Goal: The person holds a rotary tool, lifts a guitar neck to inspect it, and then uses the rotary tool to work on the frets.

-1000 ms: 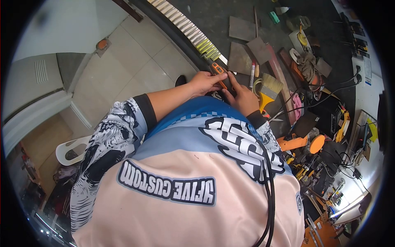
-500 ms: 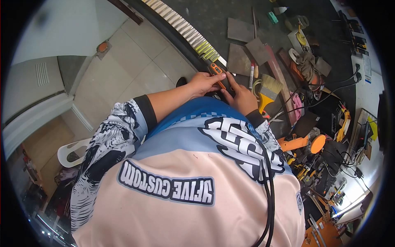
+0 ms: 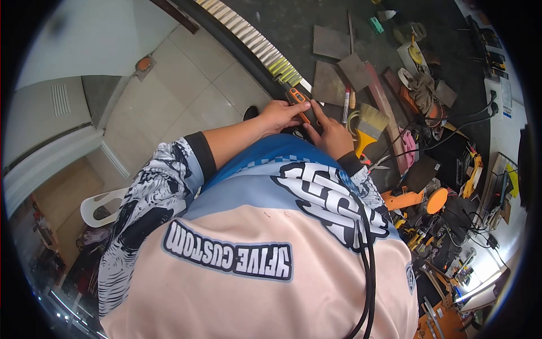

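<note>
An orange and black tool with a small display, seemingly a digital caliper (image 3: 296,95), lies slanted at the bench edge. My left hand (image 3: 279,116) is closed round its lower part, thumb on top. From the right, my right hand (image 3: 334,137) meets the same tool, its index finger reaching along the side and its thumb at the lower end; the other fingers are curled. The caliper's dark upper end is beside the last of a row of metal strips (image 3: 248,37), whose nearest pieces look yellow-green. What lies under my palms is hidden.
On the dark bench lie flat metal plates (image 3: 331,42), a red-tipped marker (image 3: 345,104), a wide paintbrush (image 3: 370,127) and a long reddish bar (image 3: 384,113). Gloves (image 3: 422,89), cables and an orange tool (image 3: 403,198) are farther right. A white chair (image 3: 100,208) stands left on the tiled floor.
Both hands stay on the caliper with almost no movement. The view has shifted very slightly.
</note>
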Motion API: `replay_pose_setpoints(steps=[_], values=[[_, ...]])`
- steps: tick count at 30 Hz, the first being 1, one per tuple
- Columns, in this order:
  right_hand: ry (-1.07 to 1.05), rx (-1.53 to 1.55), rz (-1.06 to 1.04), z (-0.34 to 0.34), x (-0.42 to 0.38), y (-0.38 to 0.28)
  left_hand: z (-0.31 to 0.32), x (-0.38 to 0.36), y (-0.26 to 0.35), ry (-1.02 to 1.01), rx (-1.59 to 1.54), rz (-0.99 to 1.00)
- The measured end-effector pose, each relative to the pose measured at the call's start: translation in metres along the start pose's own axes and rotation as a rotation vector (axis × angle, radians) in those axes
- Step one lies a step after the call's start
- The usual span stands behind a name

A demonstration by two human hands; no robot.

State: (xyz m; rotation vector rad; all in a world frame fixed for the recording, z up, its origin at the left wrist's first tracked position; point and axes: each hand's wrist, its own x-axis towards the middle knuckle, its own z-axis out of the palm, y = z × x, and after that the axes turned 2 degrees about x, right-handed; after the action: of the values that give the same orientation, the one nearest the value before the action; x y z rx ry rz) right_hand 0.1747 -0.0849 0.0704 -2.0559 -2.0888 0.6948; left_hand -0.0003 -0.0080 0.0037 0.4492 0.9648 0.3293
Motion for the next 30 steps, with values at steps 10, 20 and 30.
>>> replay_pose_setpoints(steps=[10,20,30], values=[[0.002,0.015,0.002,0.000,0.003,0.003,0.000,0.006,-0.001,0.023,0.005,-0.002],[-0.015,0.015,0.016,-0.001,0.003,0.004,0.003,0.007,0.001,0.028,0.010,0.002],[-0.011,0.042,0.013,-0.003,0.005,0.008,0.006,0.010,0.003,0.047,0.029,-0.013]])
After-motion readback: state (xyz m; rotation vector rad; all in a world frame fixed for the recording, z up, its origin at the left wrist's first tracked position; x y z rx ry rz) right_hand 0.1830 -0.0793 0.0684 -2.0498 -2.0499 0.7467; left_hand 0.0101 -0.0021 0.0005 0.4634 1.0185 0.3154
